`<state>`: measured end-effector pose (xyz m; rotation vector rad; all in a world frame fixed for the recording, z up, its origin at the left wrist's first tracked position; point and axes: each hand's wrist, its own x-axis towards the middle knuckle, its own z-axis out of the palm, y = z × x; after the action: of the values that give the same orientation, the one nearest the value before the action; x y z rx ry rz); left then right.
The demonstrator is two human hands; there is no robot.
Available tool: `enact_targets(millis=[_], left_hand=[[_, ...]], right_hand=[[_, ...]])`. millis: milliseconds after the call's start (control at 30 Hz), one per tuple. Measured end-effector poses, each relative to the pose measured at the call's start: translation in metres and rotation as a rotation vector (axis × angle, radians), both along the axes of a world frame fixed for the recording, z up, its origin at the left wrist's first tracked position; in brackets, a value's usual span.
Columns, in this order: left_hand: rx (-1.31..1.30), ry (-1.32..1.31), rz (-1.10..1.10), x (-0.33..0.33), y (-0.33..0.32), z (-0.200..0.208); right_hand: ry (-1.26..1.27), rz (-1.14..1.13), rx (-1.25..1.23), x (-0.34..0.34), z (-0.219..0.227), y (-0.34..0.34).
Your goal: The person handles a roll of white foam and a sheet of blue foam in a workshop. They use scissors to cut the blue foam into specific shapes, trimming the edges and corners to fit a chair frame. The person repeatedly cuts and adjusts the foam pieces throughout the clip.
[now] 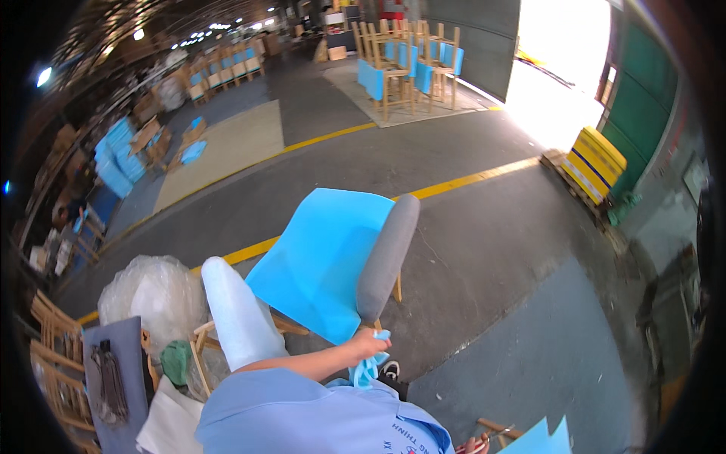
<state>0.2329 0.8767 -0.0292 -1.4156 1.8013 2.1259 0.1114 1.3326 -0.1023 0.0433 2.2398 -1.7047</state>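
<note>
My left hand (366, 344) is closed around a crumpled light-blue strip (367, 370), which hangs below the fist. Just beyond it is a chair with a rounded grey backrest (389, 257). A smooth, bright blue sheet (325, 253) covers the chair's seat side, and a wooden leg shows under the grey part. At the lower edge, partly cut off, my right hand (473, 445) grips what look like scissors (499, 433) with metal tips. Beside that hand lie a wooden piece (495, 426) and more blue sheet with pointed corners (538, 439).
Left of the chair stand a pale wrapped upright (238, 310) and a heap of clear plastic (151, 299). Wooden chair frames (57, 356) and a grey panel (117, 393) are at the lower left. Stacked chairs (408, 68) stand far ahead; a yellow box (590, 165) sits on a pallet at right.
</note>
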Motion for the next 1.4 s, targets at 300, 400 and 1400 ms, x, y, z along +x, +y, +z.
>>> enact_targets(millis=[300,400,1400], left_hand=[[0.214,0.060,0.617,0.017,-0.054,0.021],[0.143,0.038,0.622,-0.002,-0.047,0.040],[-0.199,0.157,1.653,-0.039,0.126,0.040]], right_hand=[[-0.424,0.667,-0.580,-0.227,0.066,-0.366],[-0.451,0.843,-0.618,-0.267,0.093,-0.510],[-0.756,1.305,-0.205,-0.213,0.032,-0.516]])
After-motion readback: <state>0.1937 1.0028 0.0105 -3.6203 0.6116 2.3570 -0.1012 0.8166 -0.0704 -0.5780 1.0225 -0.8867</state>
